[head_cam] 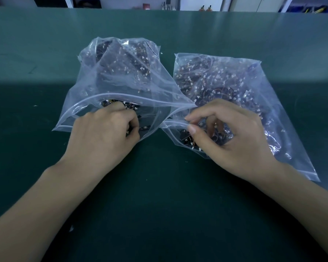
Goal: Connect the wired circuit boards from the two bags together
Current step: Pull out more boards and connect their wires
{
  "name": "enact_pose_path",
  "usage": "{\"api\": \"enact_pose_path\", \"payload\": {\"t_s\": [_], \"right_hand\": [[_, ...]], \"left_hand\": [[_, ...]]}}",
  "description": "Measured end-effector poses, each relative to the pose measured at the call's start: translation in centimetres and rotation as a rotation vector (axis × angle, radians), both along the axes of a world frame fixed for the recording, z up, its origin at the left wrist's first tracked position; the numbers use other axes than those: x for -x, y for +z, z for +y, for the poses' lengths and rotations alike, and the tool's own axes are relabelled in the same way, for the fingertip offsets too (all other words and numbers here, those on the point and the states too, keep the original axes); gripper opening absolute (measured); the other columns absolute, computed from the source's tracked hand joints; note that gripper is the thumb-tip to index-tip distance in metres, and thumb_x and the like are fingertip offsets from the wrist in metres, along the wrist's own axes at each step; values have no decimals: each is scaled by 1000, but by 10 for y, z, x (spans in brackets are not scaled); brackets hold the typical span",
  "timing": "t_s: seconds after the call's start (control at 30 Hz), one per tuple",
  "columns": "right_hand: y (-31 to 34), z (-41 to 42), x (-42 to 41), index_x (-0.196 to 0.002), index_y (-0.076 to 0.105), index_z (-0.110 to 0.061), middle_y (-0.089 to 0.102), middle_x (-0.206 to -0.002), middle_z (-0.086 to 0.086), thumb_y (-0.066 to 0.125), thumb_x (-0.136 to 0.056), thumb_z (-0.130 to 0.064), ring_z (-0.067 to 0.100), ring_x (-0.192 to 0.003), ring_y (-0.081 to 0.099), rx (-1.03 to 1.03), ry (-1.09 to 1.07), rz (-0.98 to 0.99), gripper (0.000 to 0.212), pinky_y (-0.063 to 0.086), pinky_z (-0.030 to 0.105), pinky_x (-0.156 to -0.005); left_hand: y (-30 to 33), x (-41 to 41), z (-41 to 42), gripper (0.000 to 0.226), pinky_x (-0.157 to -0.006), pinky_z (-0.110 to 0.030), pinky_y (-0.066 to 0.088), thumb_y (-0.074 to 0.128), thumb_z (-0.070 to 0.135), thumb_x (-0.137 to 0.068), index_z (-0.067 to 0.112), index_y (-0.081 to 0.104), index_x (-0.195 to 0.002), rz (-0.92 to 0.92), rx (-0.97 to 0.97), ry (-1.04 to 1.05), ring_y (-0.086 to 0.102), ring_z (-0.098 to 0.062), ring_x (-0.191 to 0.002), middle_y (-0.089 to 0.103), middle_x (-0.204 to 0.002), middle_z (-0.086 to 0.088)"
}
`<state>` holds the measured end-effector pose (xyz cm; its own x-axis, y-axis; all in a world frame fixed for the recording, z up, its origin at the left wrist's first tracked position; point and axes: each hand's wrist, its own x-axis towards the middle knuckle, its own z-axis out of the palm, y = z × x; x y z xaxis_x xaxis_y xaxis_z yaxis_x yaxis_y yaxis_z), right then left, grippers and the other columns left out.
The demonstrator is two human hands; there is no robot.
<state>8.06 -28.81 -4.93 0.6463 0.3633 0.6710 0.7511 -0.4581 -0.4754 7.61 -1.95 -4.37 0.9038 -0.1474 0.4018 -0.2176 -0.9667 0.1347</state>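
Two clear zip bags lie side by side on a dark green tabletop (159, 205), mouths toward the person, edges touching at the middle. Left bag (110, 76): stuffed with small dark boards and white connectors, mouth gaping wide. Left hand (102, 133) is inside that mouth, fingers curled down into the boards (144, 127); grip looks closed on something there, though what exactly is hidden under the knuckles. Right bag (235, 87): flatter, spread out to the right, same kind of boards with thin orange wires. Right hand (229, 135) sits at its mouth, thumb and forefinger nearly meeting over the zip edge, other fingers curled inside behind the film; cannot tell whether the grip is on a board or only on plastic. Plastic film and glare blur most of the contents. Small white specks dot the tabletop. Beyond the far edge, shelves with blurred clutter (167, 5).
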Motion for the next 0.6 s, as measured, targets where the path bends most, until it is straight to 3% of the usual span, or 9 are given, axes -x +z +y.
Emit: {"api": "enact_pose_path", "payload": {"t_s": [0.27, 0.37, 0.43, 0.53, 0.6], "right_hand": [[0, 1, 0, -107, 77, -10, 72, -97, -2, 72, -101, -8, 14, -68, 62, -8, 3, 6, 7, 43, 12, -71], [2, 0, 0, -108, 76, -8, 73, -98, 0, 69, -103, -10, 14, -70, 63, -9, 11, 2, 9, 43, 12, -71], [2, 0, 1, -108, 76, -6, 73, -99, -1, 67, -103, -11, 15, -70, 63, -9, 10, 7, 11, 44, 13, -71], [2, 0, 1, -112, 75, -5, 71, -100, -5, 67, -104, -12, 14, -71, 62, 5, 10, 6, 13, 44, 12, -73], [2, 0, 1, -116, 74, -7, 71, -101, -4, 68, -104, -13, 14, -71, 63, 10, 13, 14, 15, 43, 11, -74]], "left_hand": [[-3, -1, 0, 8, -61, -33, 39, 66, 30, -98, 25, 69, -93, -50, -17, -36, 65, -25, -82, 61, -98, 9], [-4, -1, 0, 10, -60, -36, 44, 58, 31, -102, 24, 63, -98, -68, 7, -57, 65, -24, -84, 62, -100, 7], [-2, -1, -1, 9, -58, -36, 44, 55, 29, -104, 23, 60, -101, -95, 80, -75, 63, -22, -78, 62, -94, 8], [1, 3, -6, 5, -53, -24, 30, 56, 28, -105, 26, 55, -101, -92, 226, -142, 54, 0, -65, 51, -72, 19], [0, 8, -13, 6, -54, -24, 32, 57, 28, -106, 29, 53, -101, -74, 286, -216, 54, 2, -67, 51, -69, 18]]}}
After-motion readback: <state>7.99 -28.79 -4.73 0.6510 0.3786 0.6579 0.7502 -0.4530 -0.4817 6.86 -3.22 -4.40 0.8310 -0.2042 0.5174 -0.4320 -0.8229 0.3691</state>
